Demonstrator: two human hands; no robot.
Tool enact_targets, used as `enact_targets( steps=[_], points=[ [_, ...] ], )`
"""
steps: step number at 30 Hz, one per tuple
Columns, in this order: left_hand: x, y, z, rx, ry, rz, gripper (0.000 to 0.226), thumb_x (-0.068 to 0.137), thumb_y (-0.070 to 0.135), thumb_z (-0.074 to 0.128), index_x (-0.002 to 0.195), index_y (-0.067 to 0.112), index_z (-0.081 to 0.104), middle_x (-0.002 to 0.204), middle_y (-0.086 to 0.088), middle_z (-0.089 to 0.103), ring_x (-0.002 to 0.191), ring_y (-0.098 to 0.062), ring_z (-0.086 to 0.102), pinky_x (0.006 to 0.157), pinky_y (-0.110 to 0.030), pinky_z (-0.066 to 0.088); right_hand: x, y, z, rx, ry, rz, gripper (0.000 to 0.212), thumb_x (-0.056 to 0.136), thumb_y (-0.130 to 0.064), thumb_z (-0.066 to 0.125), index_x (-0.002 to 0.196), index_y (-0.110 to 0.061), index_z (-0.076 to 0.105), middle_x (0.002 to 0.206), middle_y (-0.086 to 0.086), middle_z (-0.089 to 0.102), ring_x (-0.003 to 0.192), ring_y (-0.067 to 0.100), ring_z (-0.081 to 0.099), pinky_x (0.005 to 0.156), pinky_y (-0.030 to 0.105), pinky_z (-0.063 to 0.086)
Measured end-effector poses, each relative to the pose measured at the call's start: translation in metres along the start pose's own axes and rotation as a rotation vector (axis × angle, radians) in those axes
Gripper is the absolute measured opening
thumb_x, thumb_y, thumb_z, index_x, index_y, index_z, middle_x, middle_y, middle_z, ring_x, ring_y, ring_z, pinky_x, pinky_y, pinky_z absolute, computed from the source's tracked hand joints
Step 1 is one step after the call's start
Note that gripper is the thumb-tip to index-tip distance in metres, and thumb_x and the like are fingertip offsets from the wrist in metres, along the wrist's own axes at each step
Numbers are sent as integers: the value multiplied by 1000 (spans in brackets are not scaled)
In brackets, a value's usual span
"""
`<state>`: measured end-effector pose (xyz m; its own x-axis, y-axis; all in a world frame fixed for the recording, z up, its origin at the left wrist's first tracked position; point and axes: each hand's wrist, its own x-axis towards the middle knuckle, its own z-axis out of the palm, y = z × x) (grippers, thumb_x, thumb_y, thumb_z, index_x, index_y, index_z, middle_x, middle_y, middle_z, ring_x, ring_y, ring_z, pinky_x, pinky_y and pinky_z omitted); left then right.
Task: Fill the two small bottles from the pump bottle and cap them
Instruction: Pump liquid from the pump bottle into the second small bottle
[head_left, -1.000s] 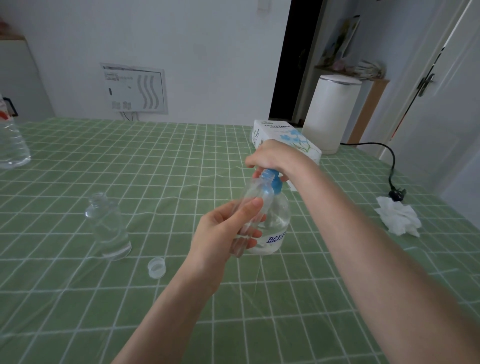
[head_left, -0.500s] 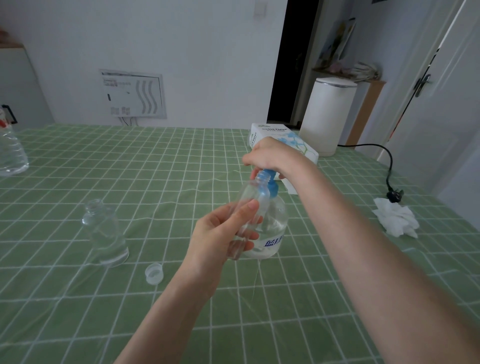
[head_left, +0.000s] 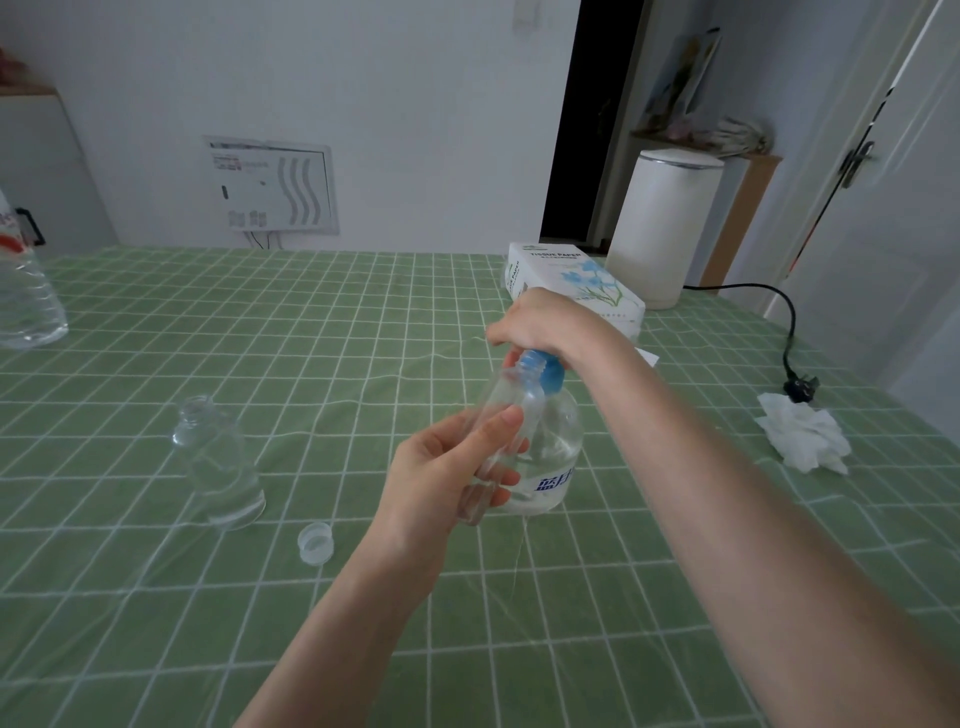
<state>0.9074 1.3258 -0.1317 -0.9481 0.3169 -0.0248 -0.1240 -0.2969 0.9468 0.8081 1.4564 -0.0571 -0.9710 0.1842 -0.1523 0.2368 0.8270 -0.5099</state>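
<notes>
Little has changed over the last second: the left hand (head_left: 447, 467) still grips one small clear bottle (head_left: 506, 410), tilted with its mouth at the blue spout. The right hand (head_left: 540, 327) stays curled over the head of the pump bottle (head_left: 553, 447), which stands on the green tabletop (head_left: 311, 338). Filling seems unfinished; the other small bottle (head_left: 218, 462) stands uncapped to the left, a loose cap (head_left: 315, 542) near it.

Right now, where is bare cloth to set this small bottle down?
Bare: the far cloth between water bottle and tissue box; nearer, between standing bottle and pump bottle, behind the cap. Crowded: around the pump bottle, where left hand and right hand work; also by the crumpled tissue and plug.
</notes>
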Motion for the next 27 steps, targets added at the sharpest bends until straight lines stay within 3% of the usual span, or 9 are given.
enact_targets(
  steps=[8, 13, 17, 22, 27],
  points=[
    [3, 3, 3, -5, 4, 19, 38, 62, 44, 72, 88, 17, 77, 83, -2, 74, 56, -6, 62, 51, -17, 48, -2, -3, -11, -17, 54, -25, 25, 91, -21, 50, 105, -4, 62, 106, 10, 73, 74, 20, 57, 52, 24, 35],
    [2, 3, 3, -10, -12, 28, 35, 61, 46, 72, 85, 21, 78, 83, -2, 74, 57, -5, 62, 52, -17, 48, -2, -5, -10, -2, 31, -7, 30, 91, -20, 51, 115, -7, 62, 109, 9, 72, 86, 22, 62, 54, 23, 39],
    [1, 2, 3, -13, -5, 16, 35, 63, 44, 72, 86, 19, 78, 84, -3, 74, 56, -6, 62, 51, -18, 49, -2, -5, -9, -13, 15, 0, 30, 92, -21, 52, 115, -6, 63, 111, 8, 71, 85, 22, 61, 54, 24, 39],
    [0, 0, 2, 0, 4, -2, 31, 63, 44, 72, 81, 20, 78, 82, -4, 74, 54, -6, 61, 50, -18, 48, 0, -1, -1, -1, -16, 7, 34, 92, -22, 55, 121, -7, 61, 115, 9, 69, 99, 26, 65, 76, 31, 48],
    [-1, 0, 1, 5, 5, 1, 28, 63, 44, 72, 79, 22, 78, 82, -4, 74, 55, -6, 61, 50, -18, 48, -1, -1, -1, 2, 2, -12, 33, 92, -22, 54, 120, -6, 61, 113, 10, 69, 89, 24, 62, 75, 30, 49]
  ],
)
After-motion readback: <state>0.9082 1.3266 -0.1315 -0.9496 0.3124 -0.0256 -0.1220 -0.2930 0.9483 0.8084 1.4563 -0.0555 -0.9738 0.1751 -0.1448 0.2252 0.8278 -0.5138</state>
